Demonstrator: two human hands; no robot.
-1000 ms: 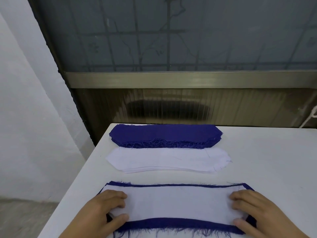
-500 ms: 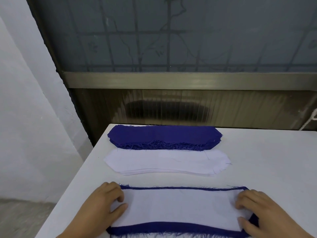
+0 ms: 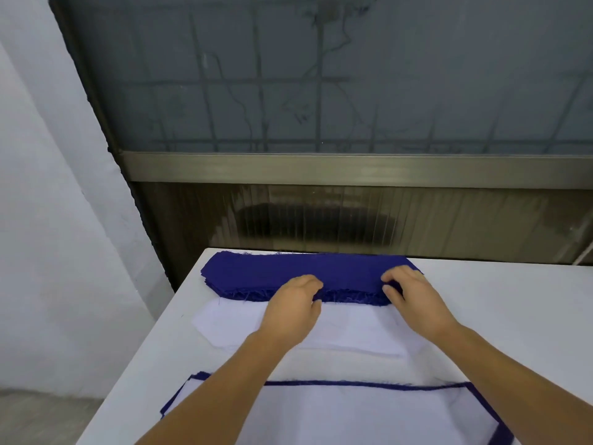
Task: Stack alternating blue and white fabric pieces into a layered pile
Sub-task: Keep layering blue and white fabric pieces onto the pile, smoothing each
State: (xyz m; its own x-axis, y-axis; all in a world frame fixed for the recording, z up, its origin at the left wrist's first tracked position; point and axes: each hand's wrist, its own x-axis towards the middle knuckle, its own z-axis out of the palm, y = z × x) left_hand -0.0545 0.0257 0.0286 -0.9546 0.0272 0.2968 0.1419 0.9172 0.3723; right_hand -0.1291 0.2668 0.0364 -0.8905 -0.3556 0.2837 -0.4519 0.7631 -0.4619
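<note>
Blue frayed fabric stack [image 3: 288, 273] lies under both hands: left hand [image 3: 293, 305] and right hand [image 3: 410, 293] pinch its near edge.

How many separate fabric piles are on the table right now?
3: the dark blue fabric stack at the far edge, the white fabric stack in the middle, the layered blue-and-white pile nearest.

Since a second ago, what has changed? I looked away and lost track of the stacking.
Both hands left the layered pile and reached forward to the blue stack. The left hand and right hand now curl on its near edge, apparently pinching the top piece. The white stack, the layered pile and the blue stack stayed put.
</note>
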